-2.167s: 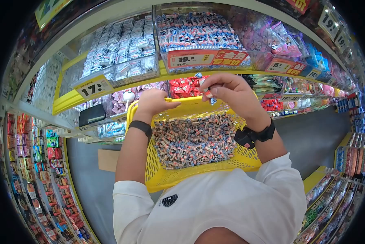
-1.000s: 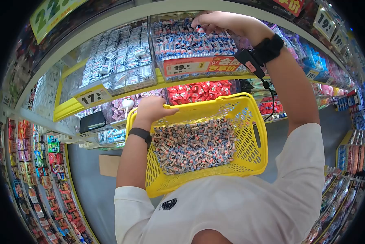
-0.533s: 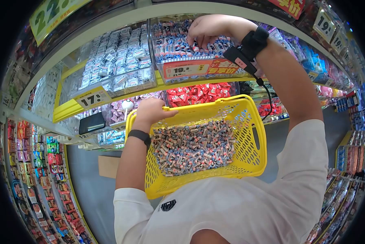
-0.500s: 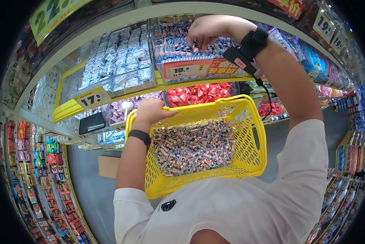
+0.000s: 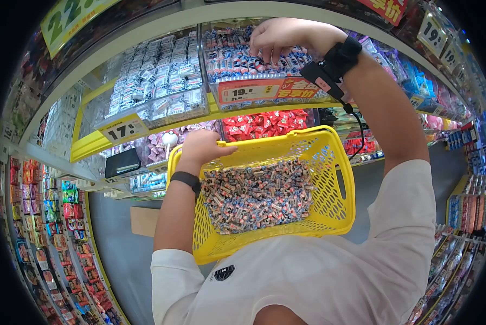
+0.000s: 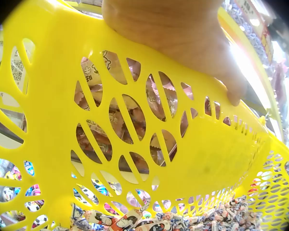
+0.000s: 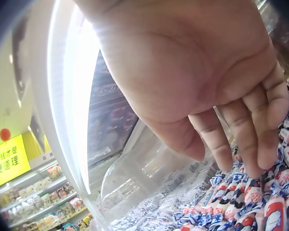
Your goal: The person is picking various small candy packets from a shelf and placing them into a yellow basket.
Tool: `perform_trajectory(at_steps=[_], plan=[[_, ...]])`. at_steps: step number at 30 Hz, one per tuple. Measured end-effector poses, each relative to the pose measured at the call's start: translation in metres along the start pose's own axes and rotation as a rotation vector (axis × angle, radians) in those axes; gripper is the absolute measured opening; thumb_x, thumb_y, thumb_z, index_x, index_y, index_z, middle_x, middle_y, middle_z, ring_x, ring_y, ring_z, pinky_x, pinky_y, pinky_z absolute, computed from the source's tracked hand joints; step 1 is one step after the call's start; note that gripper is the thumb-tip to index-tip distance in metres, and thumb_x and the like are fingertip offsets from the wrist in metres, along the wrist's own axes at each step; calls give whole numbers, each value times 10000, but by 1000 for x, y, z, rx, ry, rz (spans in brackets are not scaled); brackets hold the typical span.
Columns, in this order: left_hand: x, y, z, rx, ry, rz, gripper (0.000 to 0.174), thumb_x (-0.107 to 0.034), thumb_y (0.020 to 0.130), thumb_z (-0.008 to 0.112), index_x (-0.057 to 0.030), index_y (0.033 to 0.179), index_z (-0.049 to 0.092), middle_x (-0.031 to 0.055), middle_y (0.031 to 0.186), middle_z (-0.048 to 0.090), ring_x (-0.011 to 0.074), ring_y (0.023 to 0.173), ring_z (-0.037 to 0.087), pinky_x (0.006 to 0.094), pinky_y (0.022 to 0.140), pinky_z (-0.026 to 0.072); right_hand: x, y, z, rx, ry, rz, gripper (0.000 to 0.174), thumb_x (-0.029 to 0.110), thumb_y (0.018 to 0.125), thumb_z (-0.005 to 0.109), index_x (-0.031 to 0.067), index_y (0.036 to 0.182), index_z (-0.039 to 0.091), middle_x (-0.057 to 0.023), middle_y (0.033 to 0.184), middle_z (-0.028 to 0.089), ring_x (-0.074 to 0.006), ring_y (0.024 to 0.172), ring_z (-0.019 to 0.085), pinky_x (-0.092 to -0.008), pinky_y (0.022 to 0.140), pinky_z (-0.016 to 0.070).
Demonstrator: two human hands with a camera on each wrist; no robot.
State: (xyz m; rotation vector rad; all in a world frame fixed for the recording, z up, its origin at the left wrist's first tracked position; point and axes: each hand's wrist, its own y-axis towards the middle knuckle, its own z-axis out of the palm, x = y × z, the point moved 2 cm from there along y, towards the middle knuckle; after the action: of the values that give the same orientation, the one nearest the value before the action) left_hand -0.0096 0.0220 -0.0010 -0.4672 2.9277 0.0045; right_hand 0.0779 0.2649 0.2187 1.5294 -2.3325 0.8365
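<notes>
My left hand grips the near-left part of the far rim of a yellow shopping basket, thumb lying along the rim. In the left wrist view that hand is wrapped over the basket's perforated wall. Wrapped candies cover the basket's floor. My right hand reaches into a clear shelf bin, its fingers pointing down onto blue, white and red twist-wrapped candies. In the right wrist view the fingers hang slightly bent over the candies, with nothing seen between them and the thumb.
A red price sign fronts the bin. To its left is a bin of white-wrapped sweets; below lie red-wrapped sweets. A black phone-like object rests on the lower shelf. A cardboard piece lies on the floor.
My right hand, pinching a wrapped candy over the basket at first, has moved up into the bin, then lowered its fingers to the candies there. My left hand stays on the rim.
</notes>
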Motion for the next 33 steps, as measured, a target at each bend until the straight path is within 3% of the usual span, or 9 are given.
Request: perform_trajectory(at_steps=[5, 12, 18, 21, 22, 25, 33], plan=[[-1, 0, -1, 6, 1, -5, 669, -744, 710, 623, -81, 692, 714, 112, 667, 658, 287, 651, 653, 421, 622, 511, 3, -14, -5, -103, -124, -30, 262, 330, 888, 558, 124, 970, 698, -11, 760, 669, -102, 669, 616, -272, 593, 437], [-2, -1, -5, 5, -22, -7, 653, -724, 714, 640, -76, 698, 722, 132, 673, 658, 313, 677, 654, 437, 656, 512, -3, -62, 5, -401, -101, -288, 181, 154, 869, 578, 8, 774, 530, -30, 618, 439, -119, 579, 407, -302, 550, 370], [0, 0, 0, 2, 5, -12, 676, -749, 703, 629, -79, 705, 718, 117, 675, 662, 295, 665, 660, 424, 634, 519, 16, -120, 41, -464, -92, -452, 156, 115, 835, 600, -3, 770, 522, -78, 624, 444, -150, 578, 430, -328, 550, 385], [-2, 0, -5, 29, 6, -26, 681, -752, 704, 629, -78, 716, 721, 119, 683, 665, 298, 671, 661, 425, 636, 519, 17, -131, 68, -486, -97, -612, 142, 95, 818, 612, -7, 770, 525, -93, 623, 471, -215, 565, 457, -347, 558, 400], [-3, 0, -5, 43, 5, -34, 682, -753, 704, 629, -77, 719, 721, 120, 686, 665, 298, 672, 661, 426, 636, 519, 21, -135, 76, -431, -121, -533, 129, 139, 805, 613, 12, 790, 591, -179, 712, 577, -370, 682, 593, -451, 614, 465], [-2, 1, -2, 53, 3, -41, 682, -752, 702, 633, -76, 724, 722, 122, 692, 667, 299, 676, 660, 427, 638, 519, 15, -135, 111, -374, -129, -561, 132, 106, 816, 636, 5, 788, 554, -138, 709, 570, -328, 662, 576, -409, 602, 450], [-1, -1, -1, -15, 4, -14, 667, -735, 719, 633, -76, 704, 728, 131, 666, 659, 313, 655, 654, 437, 628, 512, -28, -100, 235, 7, -70, -350, 158, 209, 829, 578, 67, 825, 646, -156, 770, 634, -362, 763, 637, -488, 681, 498]])
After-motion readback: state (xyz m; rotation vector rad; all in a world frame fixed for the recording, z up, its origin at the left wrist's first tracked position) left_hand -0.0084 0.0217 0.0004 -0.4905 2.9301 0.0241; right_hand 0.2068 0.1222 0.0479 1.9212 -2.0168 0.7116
